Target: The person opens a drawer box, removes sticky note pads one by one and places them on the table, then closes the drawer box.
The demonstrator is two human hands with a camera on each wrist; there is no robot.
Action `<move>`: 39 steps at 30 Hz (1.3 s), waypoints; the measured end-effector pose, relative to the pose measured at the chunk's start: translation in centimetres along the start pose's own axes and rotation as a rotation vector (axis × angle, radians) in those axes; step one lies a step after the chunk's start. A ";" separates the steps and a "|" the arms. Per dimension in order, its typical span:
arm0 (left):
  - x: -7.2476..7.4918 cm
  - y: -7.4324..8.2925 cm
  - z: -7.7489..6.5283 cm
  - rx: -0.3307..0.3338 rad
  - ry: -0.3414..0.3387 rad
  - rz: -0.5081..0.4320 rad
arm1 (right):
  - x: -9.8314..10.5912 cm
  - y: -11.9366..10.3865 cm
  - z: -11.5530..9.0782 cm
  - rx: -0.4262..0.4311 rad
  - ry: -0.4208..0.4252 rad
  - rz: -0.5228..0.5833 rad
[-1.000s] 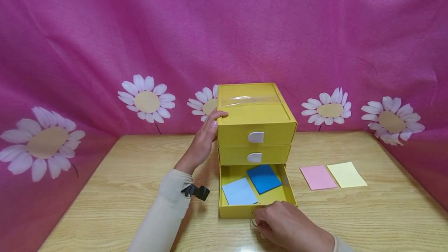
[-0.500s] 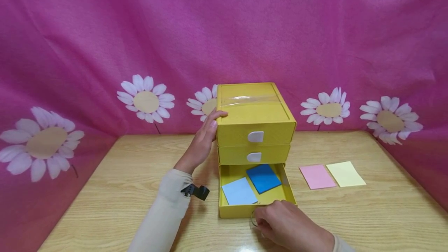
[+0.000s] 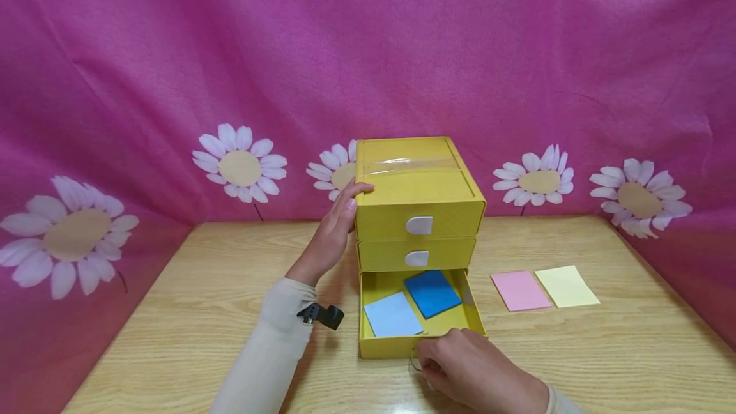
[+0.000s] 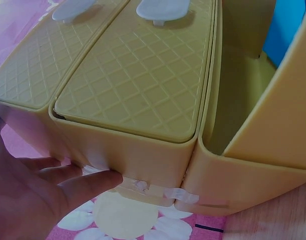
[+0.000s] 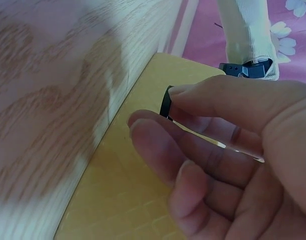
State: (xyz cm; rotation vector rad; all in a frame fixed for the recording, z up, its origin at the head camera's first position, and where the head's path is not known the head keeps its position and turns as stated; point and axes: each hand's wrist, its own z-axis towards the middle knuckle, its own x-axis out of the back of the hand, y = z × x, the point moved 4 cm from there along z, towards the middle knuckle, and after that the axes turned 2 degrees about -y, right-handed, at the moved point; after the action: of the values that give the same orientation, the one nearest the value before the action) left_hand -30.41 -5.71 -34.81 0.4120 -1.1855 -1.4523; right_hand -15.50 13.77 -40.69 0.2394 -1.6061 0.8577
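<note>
A yellow three-drawer box [image 3: 422,174] stands on the table, its bottom drawer [image 3: 386,348] pulled out toward me. In that drawer lie a light blue sticky-note pad [image 3: 393,315] and a darker blue pad [image 3: 432,294]. My left hand [image 3: 329,239] rests against the box's left side, fingertips over the top edge; the left wrist view shows its fingers extended along the side wall. At the drawer front, my right hand [image 3: 474,369] pinches a thin ring pull. Between thumb and forefinger, the right wrist view shows the dark edge of the ring pull [image 5: 166,104].
A pink sticky-note pad [image 3: 521,291] and a pale yellow one [image 3: 567,286] lie side by side on the wooden table [image 3: 609,363], right of the box. The two upper drawers are closed, with white tabs [image 3: 419,225]. A magenta flowered cloth [image 3: 402,50] hangs behind.
</note>
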 end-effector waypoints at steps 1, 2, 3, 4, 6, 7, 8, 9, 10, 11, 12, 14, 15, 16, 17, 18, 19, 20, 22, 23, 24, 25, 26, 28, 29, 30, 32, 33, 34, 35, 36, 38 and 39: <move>0.0 0.0 0.0 -0.002 -0.002 -0.003 | 0.0 0.0 0.0 0.001 0.001 -0.001; 0.0 0.0 0.0 -0.002 -0.005 -0.005 | 0.0 0.0 0.0 0.004 0.002 -0.003; 0.0 0.1 0.0 -0.003 -0.007 -0.008 | 0.1 0.0 0.0 0.002 0.000 0.001; 0.0 0.1 0.0 -0.003 -0.008 -0.010 | 0.1 0.0 0.0 0.006 0.001 0.002; 0.0 0.1 0.0 -0.003 -0.009 -0.013 | 0.1 -0.1 0.0 0.011 0.000 0.005; 0.0 0.1 0.0 -0.003 -0.008 -0.012 | 0.2 -0.1 -0.1 0.013 0.002 0.005; 0.0 0.1 0.0 -0.001 -0.006 -0.010 | 0.2 -0.1 -0.1 0.010 0.000 0.006; 0.0 0.1 0.0 -0.002 -0.004 -0.009 | 0.3 -0.1 -0.1 0.008 -0.002 0.006; 0.0 0.1 0.0 -0.003 -0.002 -0.008 | 0.4 -0.1 -0.1 0.010 0.001 0.003; 0.0 0.1 0.0 -0.004 0.000 -0.007 | 0.4 -0.1 -0.1 0.008 0.001 0.002; 0.0 0.1 0.0 -0.007 0.001 -0.005 | 0.5 -0.1 -0.2 0.006 0.002 -0.001; 0.0 0.1 0.1 -0.010 0.003 -0.008 | 0.6 -0.2 -0.2 0.000 0.000 0.000; 0.0 0.1 0.1 -0.010 0.004 -0.008 | 0.6 -0.2 -0.2 0.001 0.000 0.000; 0.0 0.1 0.1 -0.010 0.004 -0.008 | 0.7 -0.2 -0.3 -0.002 -0.005 0.006; 0.0 0.1 0.1 -0.009 0.004 -0.009 | 0.7 -0.2 -0.3 -0.008 -0.016 0.017; 0.0 0.1 0.1 -0.010 0.003 -0.007 | 0.8 -0.3 -0.3 -0.013 -0.026 0.026; 0.0 0.1 0.1 -0.006 0.004 -0.007 | 0.8 -0.3 -0.3 -0.017 -0.035 0.037; 0.0 0.1 0.0 -0.005 0.004 -0.005 | 0.8 -0.3 -0.3 -0.021 -0.044 0.048; 0.0 0.1 0.0 -0.002 0.004 -0.002 | 0.9 -0.3 -0.2 -0.025 -0.057 0.066; 0.0 0.1 0.0 -0.004 0.003 -0.002 | 0.9 -0.3 -0.2 -0.025 -0.059 0.070; 0.0 0.1 0.0 -0.004 0.004 -0.002 | 0.9 -0.3 -0.2 -0.024 -0.058 0.073; 0.0 0.1 0.0 -0.003 0.005 -0.006 | 1.0 -0.3 -0.2 -0.025 -0.058 0.077; 0.0 0.0 0.0 -0.004 0.006 -0.007 | 1.0 -0.3 -0.2 -0.024 -0.055 0.078; 0.0 0.0 0.0 -0.010 0.004 -0.014 | 1.0 -0.4 -0.1 -0.018 -0.046 0.075; 0.0 0.0 0.1 -0.013 0.002 -0.017 | 1.1 -0.4 -0.1 -0.016 -0.043 0.076; 0.0 0.0 0.1 -0.014 0.000 -0.021 | 1.1 -0.4 -0.2 -0.016 -0.042 0.079; -0.1 0.0 0.1 -0.016 -0.007 -0.026 | 1.2 -0.5 -0.2 -0.013 -0.034 0.082; -0.1 0.0 0.1 -0.018 -0.010 -0.030 | 1.2 -0.6 -0.2 -0.012 -0.031 0.083; -0.1 0.0 0.1 -0.017 -0.012 -0.033 | 1.3 -0.6 -0.2 -0.011 -0.027 0.085; -0.1 0.0 0.1 -0.015 -0.013 -0.034 | 1.3 -0.7 -0.2 -0.008 -0.019 0.083; -0.1 0.0 0.1 -0.011 -0.015 -0.035 | 1.4 -0.7 -0.1 -0.001 -0.007 0.075; -0.1 0.6 -0.1 -0.001 -0.020 -0.034 | 1.6 -0.9 -0.1 0.021 0.032 0.037; -0.1 1.0 -0.2 0.003 -0.024 -0.034 | 1.7 -1.0 0.0 0.034 0.053 0.015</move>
State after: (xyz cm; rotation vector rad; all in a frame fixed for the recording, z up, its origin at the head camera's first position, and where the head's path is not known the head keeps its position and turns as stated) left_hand -29.72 -5.55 -34.08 0.4193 -1.2053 -1.4885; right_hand -15.31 13.60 -38.69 0.2276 -1.5463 0.8964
